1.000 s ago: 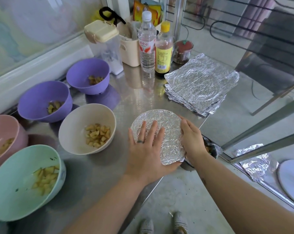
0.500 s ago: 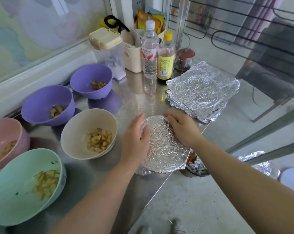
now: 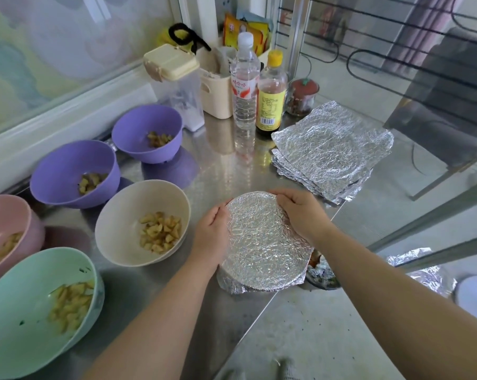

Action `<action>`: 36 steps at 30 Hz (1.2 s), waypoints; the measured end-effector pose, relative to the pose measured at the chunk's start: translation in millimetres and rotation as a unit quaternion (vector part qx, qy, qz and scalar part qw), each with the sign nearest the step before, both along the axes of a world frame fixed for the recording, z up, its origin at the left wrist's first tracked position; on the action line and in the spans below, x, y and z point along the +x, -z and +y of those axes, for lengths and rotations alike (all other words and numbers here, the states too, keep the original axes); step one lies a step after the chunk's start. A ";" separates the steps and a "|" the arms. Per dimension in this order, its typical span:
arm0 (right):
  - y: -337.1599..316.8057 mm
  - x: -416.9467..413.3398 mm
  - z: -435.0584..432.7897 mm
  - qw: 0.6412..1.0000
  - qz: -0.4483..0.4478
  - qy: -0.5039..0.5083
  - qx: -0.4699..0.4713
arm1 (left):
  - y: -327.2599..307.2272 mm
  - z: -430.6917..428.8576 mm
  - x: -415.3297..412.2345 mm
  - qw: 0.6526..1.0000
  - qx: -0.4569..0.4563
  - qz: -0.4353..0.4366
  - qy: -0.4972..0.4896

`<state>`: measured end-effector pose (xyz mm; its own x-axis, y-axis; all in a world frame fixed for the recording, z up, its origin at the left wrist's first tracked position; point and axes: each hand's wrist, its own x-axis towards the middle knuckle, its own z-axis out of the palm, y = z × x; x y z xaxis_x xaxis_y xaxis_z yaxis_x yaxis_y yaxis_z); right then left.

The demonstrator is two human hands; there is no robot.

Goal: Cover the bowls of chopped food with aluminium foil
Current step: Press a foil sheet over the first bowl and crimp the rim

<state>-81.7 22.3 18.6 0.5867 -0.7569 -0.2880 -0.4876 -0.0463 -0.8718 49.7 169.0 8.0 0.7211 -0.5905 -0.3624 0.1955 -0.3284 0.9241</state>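
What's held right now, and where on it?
The foil-covered bowl, by its rim: left hand on the left edge, right hand on the far-right edge, both curled round it.

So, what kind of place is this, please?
Probably a home kitchen: a steel counter holds a cream bowl of chopped food, a sauce bottle and a stack of foil sheets.

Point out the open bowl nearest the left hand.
The cream bowl, right beside the left hand gripping the foiled bowl; the rest lie farther left.
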 end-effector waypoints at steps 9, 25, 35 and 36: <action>-2.1 -11.2 12.5 0.997 -0.006 0.077 0.008 | -16.2 13.1 -12.8 0.990 0.041 -0.107 -0.084; 6.8 -11.7 30.6 0.989 -0.041 0.140 0.035 | 8.9 11.4 -61.8 0.973 -0.077 0.007 -0.218; 15.0 -19.2 49.8 0.973 -0.037 0.213 0.081 | 1.1 10.9 -13.8 0.982 -0.052 0.144 -0.109; 15.9 -22.9 52.9 0.976 -0.023 0.207 0.061 | 3.0 18.8 -13.6 0.986 -0.042 0.123 -0.105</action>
